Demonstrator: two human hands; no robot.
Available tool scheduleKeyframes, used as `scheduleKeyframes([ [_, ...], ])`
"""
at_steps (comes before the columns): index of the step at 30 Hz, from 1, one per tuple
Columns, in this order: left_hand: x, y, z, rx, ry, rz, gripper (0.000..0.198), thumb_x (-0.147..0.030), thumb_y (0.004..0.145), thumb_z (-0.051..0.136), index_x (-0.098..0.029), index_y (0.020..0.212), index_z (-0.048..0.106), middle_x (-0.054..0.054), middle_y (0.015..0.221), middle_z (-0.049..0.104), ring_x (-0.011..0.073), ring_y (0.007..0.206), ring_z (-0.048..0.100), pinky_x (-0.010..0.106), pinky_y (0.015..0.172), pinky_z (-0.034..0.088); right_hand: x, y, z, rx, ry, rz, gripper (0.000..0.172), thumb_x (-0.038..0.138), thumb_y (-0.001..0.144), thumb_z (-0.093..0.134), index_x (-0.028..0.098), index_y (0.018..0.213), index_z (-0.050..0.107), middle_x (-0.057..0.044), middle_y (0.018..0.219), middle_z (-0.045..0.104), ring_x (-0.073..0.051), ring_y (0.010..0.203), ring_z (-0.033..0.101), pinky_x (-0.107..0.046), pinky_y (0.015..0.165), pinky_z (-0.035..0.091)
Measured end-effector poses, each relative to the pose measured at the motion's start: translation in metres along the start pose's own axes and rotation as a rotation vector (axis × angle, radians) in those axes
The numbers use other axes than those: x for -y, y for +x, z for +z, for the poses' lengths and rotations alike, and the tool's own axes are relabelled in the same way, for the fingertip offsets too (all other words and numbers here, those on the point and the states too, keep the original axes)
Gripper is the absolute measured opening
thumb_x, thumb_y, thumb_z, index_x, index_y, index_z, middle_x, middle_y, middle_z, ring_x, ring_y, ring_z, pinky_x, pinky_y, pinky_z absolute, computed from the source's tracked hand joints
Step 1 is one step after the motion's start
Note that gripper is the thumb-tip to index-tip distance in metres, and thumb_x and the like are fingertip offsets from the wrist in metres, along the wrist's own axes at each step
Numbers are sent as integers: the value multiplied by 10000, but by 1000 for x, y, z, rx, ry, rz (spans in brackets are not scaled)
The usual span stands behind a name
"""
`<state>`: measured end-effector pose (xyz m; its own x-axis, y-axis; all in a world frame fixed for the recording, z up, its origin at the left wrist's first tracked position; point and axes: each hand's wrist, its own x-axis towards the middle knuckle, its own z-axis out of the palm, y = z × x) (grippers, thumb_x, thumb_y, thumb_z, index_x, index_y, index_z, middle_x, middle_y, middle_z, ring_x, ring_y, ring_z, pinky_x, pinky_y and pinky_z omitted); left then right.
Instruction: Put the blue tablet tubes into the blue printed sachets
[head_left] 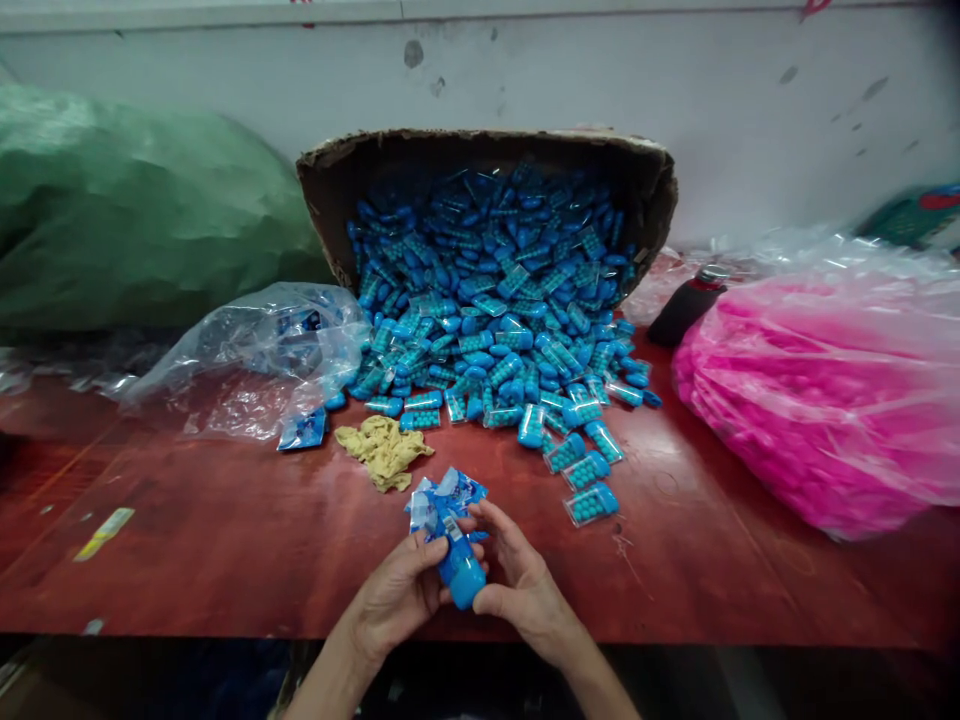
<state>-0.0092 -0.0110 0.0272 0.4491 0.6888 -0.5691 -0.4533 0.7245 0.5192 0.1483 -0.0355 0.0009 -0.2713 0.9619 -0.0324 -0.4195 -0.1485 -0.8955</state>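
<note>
Near the front edge of the table, my left hand [397,590] grips a small blue-capped bottle [463,570] from its left side, thumb on top. A label with a barcode shows on the bottle, and its rounded blue cap points toward me. On the other side, my right hand [525,585] curls around the bottle, thumb by the cap and fingers at the far end. Just beyond my fingers lie blue printed labels [424,505], partly covered by the hands. A crumpled yellow cloth [382,452] rests behind them.
An open cardboard box [319,215] on its side spills many blue-capped clear containers [510,340] onto the red table [247,550]. To the left are a clear plastic bag [247,350] and a green sack [142,220]. A pink-filled bag [817,400] and dark bottle [686,305] stand right.
</note>
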Motion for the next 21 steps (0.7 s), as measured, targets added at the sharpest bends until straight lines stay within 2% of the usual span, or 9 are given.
scheduleKeyframes([
  [3,0,0,1,74,-7,-15,300,-204,672,652,-129,961,627,108,788,704,254,786,656,300,647,475,3,4,-3,86,134,20,763,200,566,775,364,1230,438,-24,1287,459,-228,1164,428,-343,840,448],
  [6,3,0,2,84,-37,3,259,-179,682,638,-135,937,638,99,794,708,235,789,656,290,659,471,9,4,-3,106,161,58,706,181,597,753,349,1217,461,-34,1284,466,-206,1092,489,-304,775,472],
  [13,14,0,11,30,-59,16,207,-212,681,657,-140,875,648,76,787,705,200,768,655,254,627,484,15,1,-1,50,184,57,588,161,622,722,345,1149,535,3,1108,568,-126,828,567,-225,654,493],
  [18,26,-1,19,-60,-88,75,180,-254,693,654,-165,849,639,33,735,692,155,669,640,258,590,501,11,-1,-3,-6,78,0,568,225,674,695,310,1201,499,-14,1063,583,-147,876,554,-260,744,470],
  [21,28,-2,23,-121,-110,92,178,-273,704,643,-160,842,639,27,729,689,127,627,625,249,589,505,7,-1,-3,-16,51,-14,581,279,685,689,310,1224,474,-18,1057,573,-144,822,565,-264,714,477],
])
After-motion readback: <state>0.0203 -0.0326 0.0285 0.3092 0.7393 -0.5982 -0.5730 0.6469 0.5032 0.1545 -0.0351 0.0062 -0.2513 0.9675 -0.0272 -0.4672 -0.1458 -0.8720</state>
